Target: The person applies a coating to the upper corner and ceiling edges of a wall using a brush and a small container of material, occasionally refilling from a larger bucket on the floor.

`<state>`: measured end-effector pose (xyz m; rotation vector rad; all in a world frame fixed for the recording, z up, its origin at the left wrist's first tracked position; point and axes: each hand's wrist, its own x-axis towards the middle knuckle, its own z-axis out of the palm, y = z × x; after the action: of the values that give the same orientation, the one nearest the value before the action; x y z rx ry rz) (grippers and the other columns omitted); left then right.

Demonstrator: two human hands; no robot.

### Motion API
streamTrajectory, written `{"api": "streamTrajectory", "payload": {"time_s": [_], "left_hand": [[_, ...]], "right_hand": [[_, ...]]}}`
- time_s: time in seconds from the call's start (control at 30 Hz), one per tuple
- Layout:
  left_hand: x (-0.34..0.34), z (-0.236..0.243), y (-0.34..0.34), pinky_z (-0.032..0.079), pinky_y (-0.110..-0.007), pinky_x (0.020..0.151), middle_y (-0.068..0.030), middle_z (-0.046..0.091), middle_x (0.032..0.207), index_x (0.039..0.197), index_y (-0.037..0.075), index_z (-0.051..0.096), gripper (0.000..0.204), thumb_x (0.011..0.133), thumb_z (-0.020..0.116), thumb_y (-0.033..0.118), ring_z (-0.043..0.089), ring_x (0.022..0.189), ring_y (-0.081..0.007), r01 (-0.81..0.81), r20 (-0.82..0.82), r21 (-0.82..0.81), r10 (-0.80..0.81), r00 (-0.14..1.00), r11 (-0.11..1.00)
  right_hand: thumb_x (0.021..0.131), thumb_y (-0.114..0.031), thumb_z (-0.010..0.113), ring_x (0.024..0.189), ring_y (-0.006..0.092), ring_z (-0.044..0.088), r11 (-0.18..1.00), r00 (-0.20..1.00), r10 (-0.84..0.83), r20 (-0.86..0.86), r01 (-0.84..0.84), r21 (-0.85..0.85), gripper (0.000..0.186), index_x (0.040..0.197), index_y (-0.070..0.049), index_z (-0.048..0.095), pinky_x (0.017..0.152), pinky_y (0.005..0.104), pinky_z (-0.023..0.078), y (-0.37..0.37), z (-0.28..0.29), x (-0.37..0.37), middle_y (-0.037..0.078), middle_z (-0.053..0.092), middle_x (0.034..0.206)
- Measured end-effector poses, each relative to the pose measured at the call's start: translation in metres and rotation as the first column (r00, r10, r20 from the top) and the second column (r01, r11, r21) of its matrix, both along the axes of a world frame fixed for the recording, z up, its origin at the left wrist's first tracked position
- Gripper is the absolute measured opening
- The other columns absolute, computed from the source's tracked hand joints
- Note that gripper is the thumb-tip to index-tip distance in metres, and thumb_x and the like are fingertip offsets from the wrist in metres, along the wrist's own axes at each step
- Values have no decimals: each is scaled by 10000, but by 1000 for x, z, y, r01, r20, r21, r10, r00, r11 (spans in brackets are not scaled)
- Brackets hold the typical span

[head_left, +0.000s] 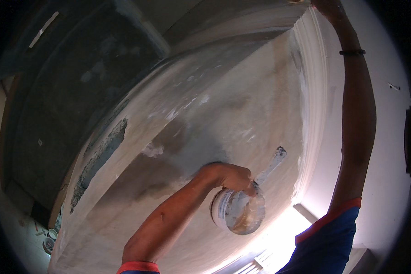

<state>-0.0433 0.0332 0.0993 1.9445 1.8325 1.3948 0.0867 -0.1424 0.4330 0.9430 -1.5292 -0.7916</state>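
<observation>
My left hand (236, 177) is closed on the rim of a round, light-coloured tub (220, 212), smeared with whitish paste inside. A flat, paste-coated scraper (274, 165) sticks out past my fingers beside the tub's rim; whether my fingers also press on it is hidden. My right arm stretches far up along the white wall. At the top edge of the picture, my right hand (326, 6) is by the upper end of a white moulding (311, 59). Its fingers are mostly cut off or dark, so what they hold cannot be made out.
A broad, patchily plastered surface (242, 118) spans the middle, with a rough, broken gap (100, 157) on its left. Dark grey wall (73, 91) lies beyond. Small containers (49, 242) stand low at the far left. Bright light enters at the lower right.
</observation>
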Motion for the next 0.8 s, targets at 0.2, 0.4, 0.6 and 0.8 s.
{"api": "streamTrajectory", "payload": {"time_s": [0.2,0.4,0.6,0.8], "left_hand": [[-11,-19,-9,451,-369,894,-167,682,1032,1136,-67,631,515,833,680,346,637,957,-255,-46,59,61,42,997,997],[-5,-3,6,459,-367,883,-165,685,1026,1122,-69,638,511,831,685,348,642,953,-258,37,9,40,-38,999,999],[-3,1,8,461,-356,878,-158,688,1015,1114,-61,647,511,832,686,363,644,948,-249,-4,1,12,4,1000,1000],[-10,-16,-1,461,-351,856,-147,688,1002,1089,-52,657,517,823,694,389,641,930,-244,-22,62,49,19,998,999]], "right_hand": [[887,-145,609,684,128,507,878,875,-478,-71,477,-34,106,792,-98,608,625,331,428,-14,-19,-73,9,545,691],[868,-202,616,857,199,633,769,700,-628,-341,624,-135,199,972,-72,725,764,398,509,-7,-11,-18,90,722,931],[906,-155,584,731,143,595,920,898,-390,-202,372,-122,141,870,-88,703,662,336,495,-9,-11,0,51,685,803],[900,-173,570,697,167,595,911,879,-400,-261,351,-215,166,838,-70,684,660,371,501,3,-7,-52,55,669,741]]}}
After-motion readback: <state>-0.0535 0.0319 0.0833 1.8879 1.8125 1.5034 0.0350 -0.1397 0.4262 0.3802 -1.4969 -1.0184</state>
